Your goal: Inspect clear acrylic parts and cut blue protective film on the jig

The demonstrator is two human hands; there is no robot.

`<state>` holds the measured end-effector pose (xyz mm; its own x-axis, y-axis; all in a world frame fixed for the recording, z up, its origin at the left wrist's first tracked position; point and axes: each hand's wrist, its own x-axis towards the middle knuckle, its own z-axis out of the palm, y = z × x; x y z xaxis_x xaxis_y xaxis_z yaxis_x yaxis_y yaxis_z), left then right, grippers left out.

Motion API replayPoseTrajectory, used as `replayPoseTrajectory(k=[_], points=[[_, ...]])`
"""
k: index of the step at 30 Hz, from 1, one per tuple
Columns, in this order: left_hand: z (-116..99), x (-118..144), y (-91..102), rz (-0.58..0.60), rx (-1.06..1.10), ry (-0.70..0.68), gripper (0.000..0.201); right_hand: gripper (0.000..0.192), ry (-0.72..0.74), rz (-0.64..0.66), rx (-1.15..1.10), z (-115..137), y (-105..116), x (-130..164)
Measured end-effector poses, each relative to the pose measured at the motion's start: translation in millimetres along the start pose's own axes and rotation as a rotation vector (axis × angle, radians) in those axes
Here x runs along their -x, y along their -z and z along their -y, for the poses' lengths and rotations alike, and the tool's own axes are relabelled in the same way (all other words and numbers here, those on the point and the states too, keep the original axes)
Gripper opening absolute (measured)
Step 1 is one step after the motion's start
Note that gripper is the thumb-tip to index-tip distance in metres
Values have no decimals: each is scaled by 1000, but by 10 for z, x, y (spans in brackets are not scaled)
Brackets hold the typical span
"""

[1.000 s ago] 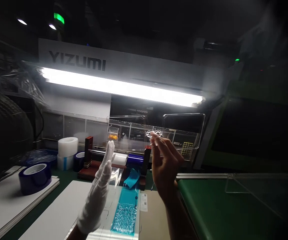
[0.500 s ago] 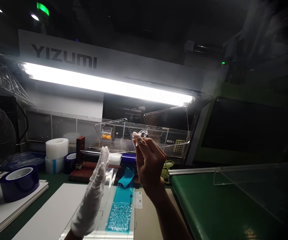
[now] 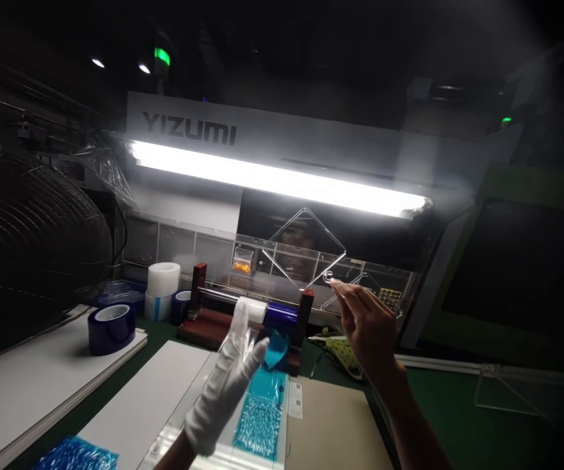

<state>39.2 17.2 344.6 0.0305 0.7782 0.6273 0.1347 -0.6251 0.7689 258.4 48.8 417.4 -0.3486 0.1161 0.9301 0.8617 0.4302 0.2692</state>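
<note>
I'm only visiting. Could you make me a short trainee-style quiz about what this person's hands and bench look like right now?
1. True or false: the left hand wears a white glove.
2. What do the bare right hand's fingers pinch? A) a clear plastic piece B) a tape roll C) a brush
3. What colour is the tape roll on the white board at the left?

Key:
1. True; the left hand is open and holds nothing.
2. A; it is raised in front of the strip light.
3. Dark blue.
</note>
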Motion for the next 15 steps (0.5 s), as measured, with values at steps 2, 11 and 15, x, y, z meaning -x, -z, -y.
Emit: replayPoseTrajectory(k=[2, 11, 15], points=[[-119, -135, 85, -17, 5, 1, 54, 24, 57, 9, 11, -77, 77, 35], [-552, -551, -11, 75, -13, -151, 56, 39, 187, -6, 11, -179, 482, 135], [-509, -430, -46, 84, -85, -220, 55, 41, 219, -24, 6, -108, 603, 171]])
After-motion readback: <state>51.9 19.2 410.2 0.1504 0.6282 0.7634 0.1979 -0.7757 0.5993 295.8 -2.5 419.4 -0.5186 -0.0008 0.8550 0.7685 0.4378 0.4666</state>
